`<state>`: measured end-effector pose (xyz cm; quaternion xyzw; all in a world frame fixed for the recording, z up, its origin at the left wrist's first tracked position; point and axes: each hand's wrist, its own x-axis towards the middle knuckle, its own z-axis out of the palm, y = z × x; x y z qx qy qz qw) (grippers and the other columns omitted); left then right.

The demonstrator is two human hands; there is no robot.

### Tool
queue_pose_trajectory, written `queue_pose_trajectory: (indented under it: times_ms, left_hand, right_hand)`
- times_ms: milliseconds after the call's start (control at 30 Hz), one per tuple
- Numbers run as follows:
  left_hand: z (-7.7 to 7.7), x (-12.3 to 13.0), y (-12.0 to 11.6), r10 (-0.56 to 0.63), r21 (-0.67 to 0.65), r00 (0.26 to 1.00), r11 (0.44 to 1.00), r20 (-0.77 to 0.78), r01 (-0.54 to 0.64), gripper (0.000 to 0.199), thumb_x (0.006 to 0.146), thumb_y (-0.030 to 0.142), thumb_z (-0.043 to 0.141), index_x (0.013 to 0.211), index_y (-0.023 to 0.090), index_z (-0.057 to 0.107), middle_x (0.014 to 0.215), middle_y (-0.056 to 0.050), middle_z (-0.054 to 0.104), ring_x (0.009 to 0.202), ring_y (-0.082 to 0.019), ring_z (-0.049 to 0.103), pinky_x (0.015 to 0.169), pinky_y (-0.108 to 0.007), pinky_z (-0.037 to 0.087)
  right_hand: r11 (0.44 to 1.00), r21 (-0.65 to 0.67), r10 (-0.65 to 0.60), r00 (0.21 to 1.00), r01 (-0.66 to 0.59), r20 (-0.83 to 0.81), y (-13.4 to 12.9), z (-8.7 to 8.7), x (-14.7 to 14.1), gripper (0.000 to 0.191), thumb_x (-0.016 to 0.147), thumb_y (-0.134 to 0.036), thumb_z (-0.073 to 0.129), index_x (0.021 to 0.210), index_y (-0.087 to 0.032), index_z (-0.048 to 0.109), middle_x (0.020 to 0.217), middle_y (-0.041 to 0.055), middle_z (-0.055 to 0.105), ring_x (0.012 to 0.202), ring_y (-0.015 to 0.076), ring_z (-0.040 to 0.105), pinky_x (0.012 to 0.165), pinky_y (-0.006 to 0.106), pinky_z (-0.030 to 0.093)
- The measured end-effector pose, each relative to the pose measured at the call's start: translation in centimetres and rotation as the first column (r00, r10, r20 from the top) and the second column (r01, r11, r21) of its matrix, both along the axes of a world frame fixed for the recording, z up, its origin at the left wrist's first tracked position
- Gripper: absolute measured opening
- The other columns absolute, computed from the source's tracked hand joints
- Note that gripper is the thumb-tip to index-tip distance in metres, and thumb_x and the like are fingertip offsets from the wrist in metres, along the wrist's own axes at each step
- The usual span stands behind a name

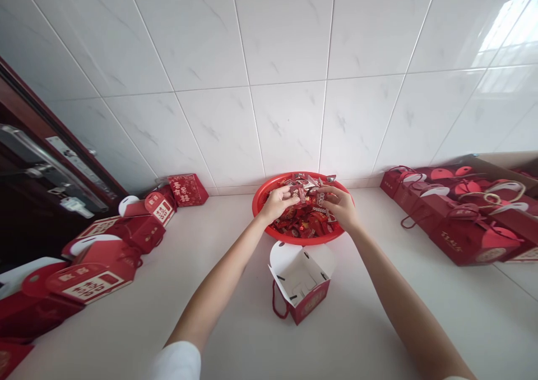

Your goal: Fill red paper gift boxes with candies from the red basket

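Note:
A red plastic basket (259, 205) stands against the tiled wall, heaped with red-wrapped candies (309, 223). Over its left part, my left hand (278, 203) is closed on a small red candy packet (298, 194). My right hand (339, 205), above the right part, pinches another dark red packet (321, 198). Both packets are held a short way apart, over the heap. Just in front of the basket, between my forearms, sits an open red gift box (311, 304) with a white inside, flaps spread and a red cord handle at its left.
Closed red gift boxes (98, 270) line the left side, with a red patterned box (187, 190) near the wall. Many more red boxes (466, 228) are grouped at the right beside a cardboard carton (500, 160). A dark door with keys (75, 205) is at the far left.

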<state>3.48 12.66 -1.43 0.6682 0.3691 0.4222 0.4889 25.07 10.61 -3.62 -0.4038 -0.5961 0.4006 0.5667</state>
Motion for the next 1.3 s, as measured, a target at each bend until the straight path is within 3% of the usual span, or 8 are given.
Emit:
queue_pose_trajectory:
  times_ms: [300,467,567,700,833,1000,1200,1300]
  left_hand:
    - [-0.5,0.9,0.0,0.013,0.215,0.999,0.977,0.037,-0.021,0.015,0.075,0.028,0.077,0.087,0.019,0.079,0.132,-0.01,0.068,0.126,-0.026,0.061,0.109,-0.041,0.048]
    - [-0.6,1.8,0.1,0.054,0.319,0.996,0.947,-0.072,-0.028,0.019,0.081,0.016,0.068,0.091,0.025,0.082,0.131,-0.006,0.069,0.128,-0.024,0.06,0.11,-0.039,0.047]
    - [-0.6,2.0,0.0,0.051,0.358,0.989,0.934,-0.136,0.001,0.027,0.082,0.01,0.063,0.094,0.027,0.082,0.132,-0.004,0.068,0.128,-0.023,0.06,0.111,-0.04,0.046]
    - [-0.2,1.8,-0.5,0.002,0.385,0.98,0.92,-0.197,0.075,0.031,0.085,0.013,0.062,0.109,0.026,0.079,0.135,-0.006,0.068,0.129,-0.025,0.06,0.114,-0.044,0.044]
    - [0.2,0.8,-0.6,0.04,0.394,0.952,0.915,-0.304,0.087,0.054,0.083,0.012,0.064,0.135,0.026,0.064,0.14,-0.006,0.065,0.13,-0.025,0.059,0.115,-0.042,0.043]
    - [-0.1,-1.7,0.9,0.179,0.367,0.854,0.93,-0.489,0.016,0.026,0.076,0.013,0.068,0.098,0.023,0.079,0.117,-0.006,0.075,0.114,-0.027,0.067,0.108,-0.04,0.049]
    - [-0.7,-4.4,3.2,0.351,0.246,0.921,0.92,-0.17,-0.306,0.017,0.078,0.024,0.069,0.092,0.017,0.076,0.106,-0.01,0.078,0.1,-0.026,0.071,0.096,-0.042,0.054]
    - [-0.8,-4.6,3.5,0.359,0.193,0.932,0.919,-0.055,-0.343,0.026,0.077,0.028,0.07,0.098,0.015,0.074,0.112,-0.013,0.076,0.103,-0.026,0.07,0.093,-0.041,0.055]
  right_hand:
    - [0.958,0.197,-0.243,0.954,0.208,0.177,-0.1,0.4,-0.3,0.023,0.083,-0.044,0.065,0.09,-0.024,0.074,0.111,0.0086,0.073,0.121,0.0309,0.061,0.101,0.045,0.048]
    - [0.997,0.083,-0.013,0.99,0.001,0.142,-1.0,1.2,-0.6,0.039,0.084,-0.062,0.065,0.085,-0.024,0.069,0.085,0.0047,0.072,0.082,0.0242,0.067,0.076,0.036,0.052]
    - [0.996,0.001,0.094,0.995,-0.094,0.039,-1.0,1.3,-0.5,0.043,0.075,-0.065,0.074,0.079,-0.023,0.064,0.079,0.0032,0.07,0.075,0.0219,0.066,0.069,0.034,0.052]
    - [0.994,-0.042,0.096,0.993,-0.1,-0.075,-0.5,1.0,-0.3,0.042,0.07,-0.06,0.079,0.078,-0.024,0.06,0.08,0.0025,0.071,0.079,0.0226,0.068,0.075,0.036,0.055]
    - [0.998,-0.046,0.021,0.978,-0.031,-0.209,-0.2,0.8,-0.4,0.03,0.072,-0.048,0.076,0.085,-0.024,0.063,0.087,0.0027,0.072,0.085,0.0228,0.069,0.083,0.037,0.056]
    - [0.997,-0.075,0.015,0.963,-0.036,-0.27,-0.1,0.8,-0.3,0.017,0.068,-0.035,0.072,0.079,-0.023,0.064,0.079,0.001,0.07,0.075,0.0203,0.066,0.075,0.034,0.056]
    - [0.987,-0.134,0.04,0.934,-0.093,-0.355,-0.2,1.0,-0.3,0.014,0.063,-0.029,0.074,0.073,-0.024,0.065,0.07,-0.0021,0.068,0.063,0.0169,0.061,0.06,0.029,0.051]
    - [0.984,-0.133,0.061,0.924,-0.119,-0.377,-0.4,1.2,-0.3,0.014,0.063,-0.028,0.074,0.068,-0.024,0.061,0.067,-0.0019,0.068,0.063,0.018,0.062,0.058,0.029,0.05]
